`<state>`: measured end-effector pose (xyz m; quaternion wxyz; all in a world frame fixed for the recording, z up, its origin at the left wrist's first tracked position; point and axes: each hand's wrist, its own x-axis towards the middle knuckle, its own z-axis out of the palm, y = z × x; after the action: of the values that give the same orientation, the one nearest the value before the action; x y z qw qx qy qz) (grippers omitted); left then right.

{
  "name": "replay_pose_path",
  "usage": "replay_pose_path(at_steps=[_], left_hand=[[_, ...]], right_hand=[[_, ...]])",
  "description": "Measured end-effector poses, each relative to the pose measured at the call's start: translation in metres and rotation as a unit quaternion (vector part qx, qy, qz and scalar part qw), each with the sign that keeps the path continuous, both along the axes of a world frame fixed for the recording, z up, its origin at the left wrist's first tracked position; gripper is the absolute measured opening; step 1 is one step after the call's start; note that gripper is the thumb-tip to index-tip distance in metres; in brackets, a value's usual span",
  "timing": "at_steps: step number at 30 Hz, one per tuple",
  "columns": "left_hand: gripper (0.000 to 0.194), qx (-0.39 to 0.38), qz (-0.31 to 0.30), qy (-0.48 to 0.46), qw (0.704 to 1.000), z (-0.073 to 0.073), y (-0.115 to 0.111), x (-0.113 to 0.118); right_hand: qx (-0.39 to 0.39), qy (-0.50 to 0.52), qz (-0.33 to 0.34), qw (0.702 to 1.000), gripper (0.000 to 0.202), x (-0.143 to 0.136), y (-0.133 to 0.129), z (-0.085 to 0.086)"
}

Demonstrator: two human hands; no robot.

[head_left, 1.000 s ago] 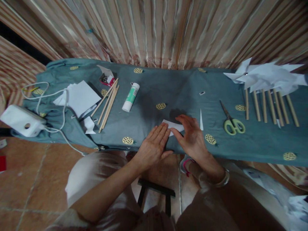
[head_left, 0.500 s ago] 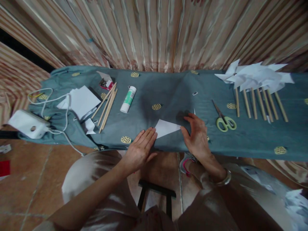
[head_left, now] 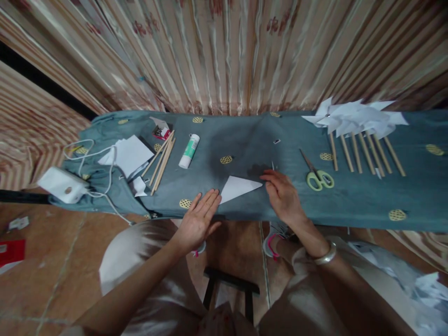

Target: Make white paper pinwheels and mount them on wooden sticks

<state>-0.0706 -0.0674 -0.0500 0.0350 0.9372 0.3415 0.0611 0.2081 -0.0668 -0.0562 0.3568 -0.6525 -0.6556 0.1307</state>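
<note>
A folded piece of white paper (head_left: 240,188), roughly a pointed triangle, lies on the teal cloth near the front edge. My left hand (head_left: 200,218) lies flat with its fingers stretched out, the fingertips at the paper's left edge. Just past the paper's right-hand point is my right hand (head_left: 283,196), fingers bent loosely and apart, holding nothing that I can see. Its fingertips rest on or just over the cloth; contact with the paper cannot be made out. Green-handled scissors (head_left: 319,178) lie to the right of this hand.
White paper pinwheels (head_left: 360,119) on wooden sticks lie at the right. Leftward are a glue stick (head_left: 189,151), loose wooden sticks (head_left: 163,165), a small red box (head_left: 161,132), stacked white paper (head_left: 131,154) and a white power strip (head_left: 63,185) with its cable. A striped curtain (head_left: 210,56) hangs behind.
My right hand has come off the paper's right point, its thumb now apart from it. My left hand has slid slightly left toward the paper's edge. The view has shifted a little.
</note>
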Motion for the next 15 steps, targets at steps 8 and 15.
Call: replay_pose_path(at_steps=[8, 15], left_hand=[[0.058, -0.022, 0.034, -0.009, 0.999, -0.002, -0.005, 0.003], [0.057, -0.216, 0.123, -0.195, 0.949, 0.015, 0.005, 0.006]], right_hand=[[-0.035, -0.029, 0.027, 0.999, 0.013, -0.007, 0.000, 0.004], [-0.034, 0.073, 0.051, 0.995, 0.007, -0.003, 0.003, 0.016]])
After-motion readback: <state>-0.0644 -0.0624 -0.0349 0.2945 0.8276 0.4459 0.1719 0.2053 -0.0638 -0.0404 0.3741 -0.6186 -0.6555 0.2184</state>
